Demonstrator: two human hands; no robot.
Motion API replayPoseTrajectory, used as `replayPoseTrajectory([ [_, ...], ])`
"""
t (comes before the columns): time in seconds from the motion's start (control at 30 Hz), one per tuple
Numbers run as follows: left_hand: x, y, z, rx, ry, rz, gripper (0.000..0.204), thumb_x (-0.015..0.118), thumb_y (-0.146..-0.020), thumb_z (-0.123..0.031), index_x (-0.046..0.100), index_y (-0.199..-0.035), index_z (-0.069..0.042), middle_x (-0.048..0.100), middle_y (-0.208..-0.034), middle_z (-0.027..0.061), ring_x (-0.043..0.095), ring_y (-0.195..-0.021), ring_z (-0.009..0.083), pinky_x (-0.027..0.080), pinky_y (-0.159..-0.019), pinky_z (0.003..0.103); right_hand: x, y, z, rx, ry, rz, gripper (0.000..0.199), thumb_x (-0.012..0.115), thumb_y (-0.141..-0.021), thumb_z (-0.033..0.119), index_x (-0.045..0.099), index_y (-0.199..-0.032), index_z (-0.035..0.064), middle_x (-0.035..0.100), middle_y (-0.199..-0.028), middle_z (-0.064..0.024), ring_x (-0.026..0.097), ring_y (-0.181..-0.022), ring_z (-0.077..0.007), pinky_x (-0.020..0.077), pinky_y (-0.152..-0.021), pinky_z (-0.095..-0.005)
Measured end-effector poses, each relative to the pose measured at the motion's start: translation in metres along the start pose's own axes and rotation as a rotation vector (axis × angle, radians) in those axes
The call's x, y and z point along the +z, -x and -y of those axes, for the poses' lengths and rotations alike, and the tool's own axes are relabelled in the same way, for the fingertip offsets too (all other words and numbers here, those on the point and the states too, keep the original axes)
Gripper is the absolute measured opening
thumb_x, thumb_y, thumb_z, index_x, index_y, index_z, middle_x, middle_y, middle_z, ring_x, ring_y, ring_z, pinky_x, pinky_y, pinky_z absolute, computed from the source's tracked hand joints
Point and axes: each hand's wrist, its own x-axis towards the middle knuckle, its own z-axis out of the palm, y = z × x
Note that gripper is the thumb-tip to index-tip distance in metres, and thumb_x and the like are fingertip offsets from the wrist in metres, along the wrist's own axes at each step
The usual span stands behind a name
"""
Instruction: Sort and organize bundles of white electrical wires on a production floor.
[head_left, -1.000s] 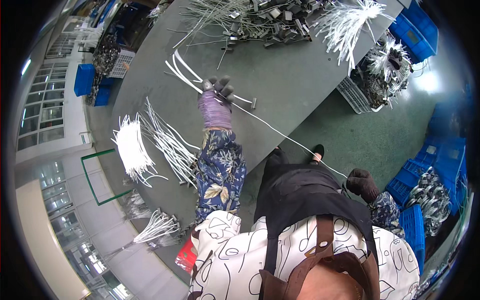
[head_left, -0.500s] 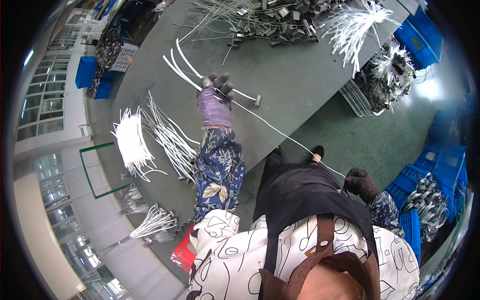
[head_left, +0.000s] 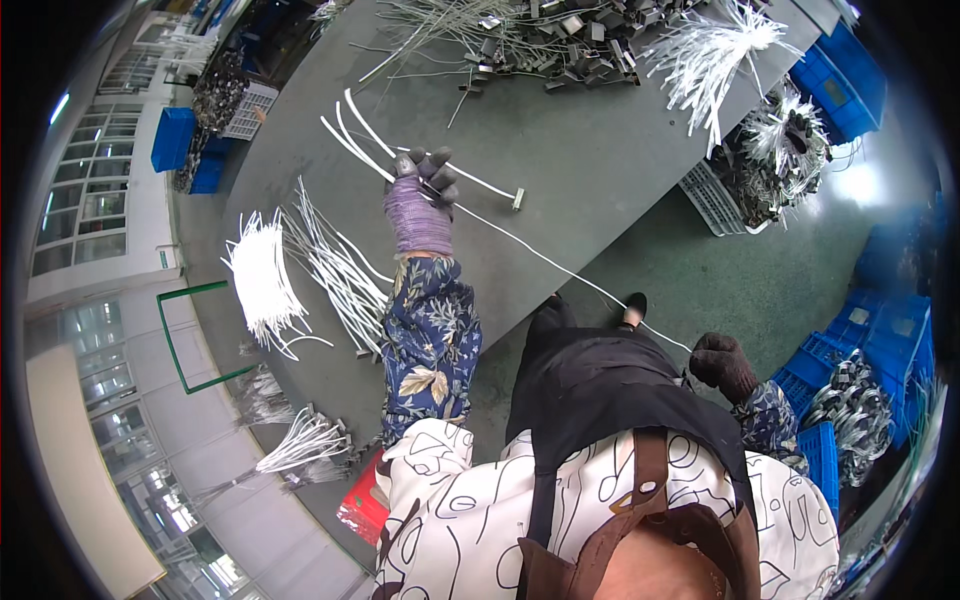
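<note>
Over the grey table (head_left: 560, 215), my left hand (head_left: 420, 190), in a purple glove with grey fingers, is closed on a few white sleeved wires (head_left: 345, 145). Their loose ends fan out beyond the glove at the upper left. A small metal piece (head_left: 518, 198) sits on the end of one wire to the right of this hand. From the left hand a long thin white wire (head_left: 545, 255) runs slanting down to my right hand (head_left: 722, 365). That hand, in a dark brown glove, is closed at the wire's end beside my black apron; its fingertips are partly hidden.
Left on the table lie a dense white wire bundle (head_left: 265, 285) and a looser one (head_left: 340, 285). A heap of metal pieces (head_left: 570, 40) and another white bundle (head_left: 715, 65) lie at the far side. Blue crates (head_left: 845, 80) and a loaded grey basket (head_left: 715, 195) stand on the right.
My left hand has shifted slightly left with the wires, and their loose ends have swung a little. The right hand has barely moved. The thin wire still spans the two hands.
</note>
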Motion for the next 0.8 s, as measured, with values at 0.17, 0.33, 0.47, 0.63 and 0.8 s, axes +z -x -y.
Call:
replayPoseTrajectory([
  [0.17,0.0,0.02,0.024,-0.119,0.092,0.176,0.03,0.052,-0.091,-0.032,0.055,-0.102,-0.004,0.065,-0.092,0.0187,0.063,-0.069,0.0212,0.05,-0.048,0.031,0.024,-0.006,0.015,-0.071,-0.089,0.042,0.011,0.06,-0.078,0.015,0.057,-0.074,0.0054,0.052,-0.059,-0.0023,0.045,-0.048,-0.0105,0.0344,-0.043,-0.0243],
  [0.33,0.046,0.095,0.122,-0.345,-0.258,0.41,0.039,0.056,-0.089,-0.035,0.055,-0.102,0.002,0.063,-0.091,0.0191,0.063,-0.081,0.0271,0.055,-0.07,0.037,0.056,-0.04,0.048,-0.163,-0.198,0.063,0.011,0.06,-0.079,0.015,0.057,-0.074,0.0061,0.05,-0.059,-0.001,0.045,-0.05,-0.0096,0.0343,-0.044,-0.0247],
  [0.47,0.013,0.061,0.051,-0.133,0.034,-0.053,0.037,0.058,-0.088,-0.035,0.056,-0.095,0.001,0.063,-0.085,0.0149,0.061,-0.073,0.0238,0.054,-0.069,0.034,0.053,-0.041,0.074,-0.158,-0.049,0.126,0.013,0.059,-0.081,0.017,0.056,-0.073,0.0063,0.05,-0.06,-0.0005,0.043,-0.051,-0.0083,0.0334,-0.045,-0.0244],
  [0.63,-0.023,0.035,0.055,0.178,-0.846,-0.132,0.024,0.058,-0.089,-0.026,0.061,-0.082,-0.003,0.064,-0.068,0.0072,0.061,-0.06,0.0154,0.052,-0.056,0.029,0.099,-0.08,0.126,-0.261,-0.004,0.084,0.019,0.06,-0.08,0.022,0.057,-0.084,0.0044,0.055,-0.074,-0.0035,0.048,-0.062,-0.0103,0.0383,-0.053,-0.0262],
  [0.8,-0.035,0.012,0.052,-0.089,-0.583,-0.198,0.027,0.061,-0.086,-0.03,0.059,-0.082,-0.004,0.06,-0.063,0.0049,0.056,-0.047,0.0122,0.047,-0.041,0.024,0.159,-0.11,0.196,-0.478,0.368,0.161,0.052,0.065,-0.079,0.033,0.049,-0.119,0.0035,0.056,-0.106,-0.0171,0.059,-0.087,-0.026,0.047,-0.076,-0.0373],
])
